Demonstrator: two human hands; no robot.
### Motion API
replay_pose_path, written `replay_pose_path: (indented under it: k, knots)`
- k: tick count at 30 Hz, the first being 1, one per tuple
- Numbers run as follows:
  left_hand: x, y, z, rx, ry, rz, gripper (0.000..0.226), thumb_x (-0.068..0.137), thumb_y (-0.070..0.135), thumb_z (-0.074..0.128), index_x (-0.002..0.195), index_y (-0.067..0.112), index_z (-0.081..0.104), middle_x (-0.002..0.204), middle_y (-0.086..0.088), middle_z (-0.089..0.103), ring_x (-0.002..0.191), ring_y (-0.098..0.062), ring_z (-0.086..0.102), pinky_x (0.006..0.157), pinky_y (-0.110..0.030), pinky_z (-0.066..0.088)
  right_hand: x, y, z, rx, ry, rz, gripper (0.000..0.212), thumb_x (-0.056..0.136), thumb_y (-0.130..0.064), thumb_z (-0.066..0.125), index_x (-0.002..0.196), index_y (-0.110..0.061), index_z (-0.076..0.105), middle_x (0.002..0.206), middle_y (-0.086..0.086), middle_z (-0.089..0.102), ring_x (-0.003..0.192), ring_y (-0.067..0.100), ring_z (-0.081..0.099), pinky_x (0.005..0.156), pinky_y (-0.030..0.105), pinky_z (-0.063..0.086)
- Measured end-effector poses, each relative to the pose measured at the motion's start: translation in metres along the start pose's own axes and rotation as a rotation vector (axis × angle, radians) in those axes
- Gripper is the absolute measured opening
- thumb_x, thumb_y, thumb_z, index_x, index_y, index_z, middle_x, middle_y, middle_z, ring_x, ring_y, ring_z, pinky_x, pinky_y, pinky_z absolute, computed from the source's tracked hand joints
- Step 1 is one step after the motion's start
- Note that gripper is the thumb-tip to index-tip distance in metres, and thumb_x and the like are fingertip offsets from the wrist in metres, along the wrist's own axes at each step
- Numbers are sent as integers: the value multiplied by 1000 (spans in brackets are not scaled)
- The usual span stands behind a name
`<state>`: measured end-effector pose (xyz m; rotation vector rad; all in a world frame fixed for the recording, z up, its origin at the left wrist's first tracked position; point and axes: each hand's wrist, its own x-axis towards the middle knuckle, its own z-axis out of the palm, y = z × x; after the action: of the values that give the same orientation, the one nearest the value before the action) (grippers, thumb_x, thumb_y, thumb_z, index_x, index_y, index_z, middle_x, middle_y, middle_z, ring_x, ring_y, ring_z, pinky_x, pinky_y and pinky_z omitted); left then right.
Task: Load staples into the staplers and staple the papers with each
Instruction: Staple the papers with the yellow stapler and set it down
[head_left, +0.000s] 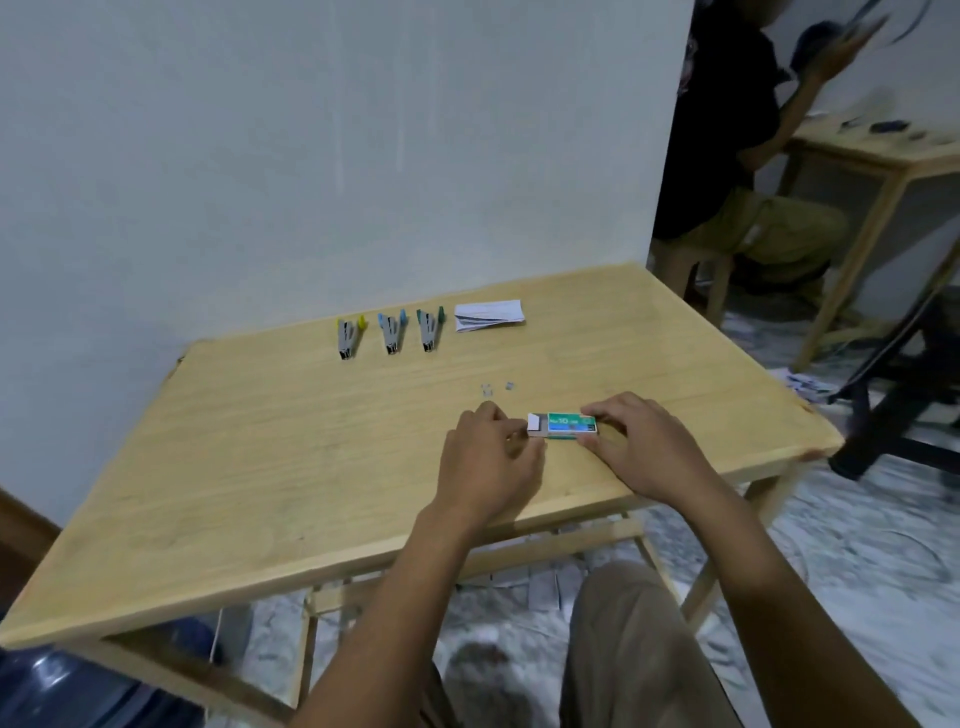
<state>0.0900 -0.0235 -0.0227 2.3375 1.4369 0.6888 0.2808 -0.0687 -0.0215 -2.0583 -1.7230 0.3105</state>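
Note:
A green staple box (570, 423) lies on the wooden table (311, 467) near its front edge, with its inner tray (535, 425) slid partly out to the left. My right hand (641, 447) grips the box's right end. My left hand (491, 460) pinches the white tray end. Two small staple pieces (497, 388) lie just beyond the box. At the back stand three open staplers in a row: yellow (349, 336), blue (392, 333) and green (430, 328). A small stack of white papers (488, 315) lies to their right.
The table stands against a white wall. Another person (737, 156) sits at a second wooden table (883, 150) at the back right. A blue water jug (78, 691) stands on the floor at the lower left. Paper scraps litter the floor under the table.

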Motion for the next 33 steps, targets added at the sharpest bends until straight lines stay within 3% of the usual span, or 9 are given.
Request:
replay_pose_path:
  k: [9, 13, 16, 19, 22, 27, 33]
  knots:
    - [9, 2, 8, -84, -25, 1, 37, 92, 40, 49, 118, 25, 71, 97, 4, 56, 96, -16, 50, 81, -43, 51, 3, 0, 0, 39, -20, -47, 38, 94, -45, 60, 131, -35, 58, 124, -12, 57, 112, 10, 51, 90, 33, 45]
    - [32, -14, -1, -89, 136, -47, 35, 92, 36, 54, 120, 19, 67, 115, 2, 54, 108, -17, 48, 90, -39, 49, 6, 3, 0, 62, -39, -53, 39, 94, -46, 60, 131, -36, 58, 124, -13, 57, 109, 8, 51, 89, 31, 46]
    - [55, -17, -3, 1, 56, -55, 47, 93, 42, 54, 133, 17, 58, 132, -3, 50, 121, -21, 46, 98, -40, 45, 7, 4, 1, 71, -50, -53, 40, 93, -46, 60, 132, -36, 56, 124, -14, 57, 108, 6, 51, 90, 32, 48]
    - [71, -15, 4, 116, -45, 6, 41, 93, 45, 55, 120, 16, 66, 122, -5, 56, 112, -25, 50, 92, -38, 44, 8, 3, -1, 74, -58, -47, 41, 93, -46, 60, 133, -37, 55, 125, -16, 56, 106, 4, 51, 90, 31, 49]
    - [75, -17, 10, 32, 5, 42, 31, 94, 36, 59, 105, 11, 73, 108, -3, 58, 103, -20, 50, 85, -34, 46, 9, 3, -1, 80, -67, -47, 41, 93, -46, 60, 134, -37, 55, 126, -17, 56, 105, 3, 50, 88, 30, 50]
    - [69, -24, 11, -31, 21, 110, 23, 96, 16, 54, 94, 6, 74, 96, -3, 57, 89, -13, 50, 77, -29, 46, 9, 3, -2, 73, -73, -47, 41, 94, -46, 60, 133, -37, 55, 126, -17, 55, 104, 2, 49, 88, 29, 49]
    - [46, -33, 2, -69, 20, 148, 22, 96, 14, 54, 94, 7, 74, 94, 0, 61, 87, -11, 54, 77, -27, 48, 9, -4, -3, 70, -90, -44, 40, 95, -43, 60, 133, -34, 55, 127, -14, 55, 109, 7, 52, 90, 32, 50]
